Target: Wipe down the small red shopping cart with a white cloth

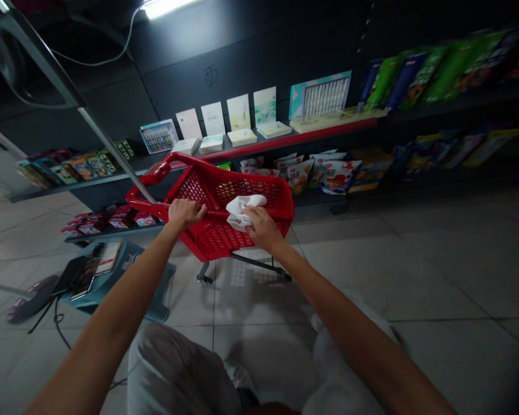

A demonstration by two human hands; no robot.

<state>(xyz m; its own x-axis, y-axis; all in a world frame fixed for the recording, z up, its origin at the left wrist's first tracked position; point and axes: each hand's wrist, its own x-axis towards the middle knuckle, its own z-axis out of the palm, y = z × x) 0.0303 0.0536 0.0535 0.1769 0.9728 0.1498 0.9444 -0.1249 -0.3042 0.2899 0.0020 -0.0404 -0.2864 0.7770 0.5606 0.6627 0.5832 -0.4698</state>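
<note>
A red plastic shopping cart (pixel 207 236) on small wheels stands on the tiled floor in front of me. My left hand (pixel 184 212) is closed around the near rim of the cart. My right hand (pixel 263 229) grips a crumpled white cloth (pixel 243 208) and presses it against the cart's rim and inner wall. Both my forearms reach forward from the lower edge, above my knees in light trousers.
Dark shelves (pixel 285 141) along the wall carry cards, boxed sets and snack packets. A low blue-grey stool (pixel 125 276) with dark flat items stands left of the cart. A metal pole (pixel 95 124) slants down at the left. Cables lie on the floor at the left.
</note>
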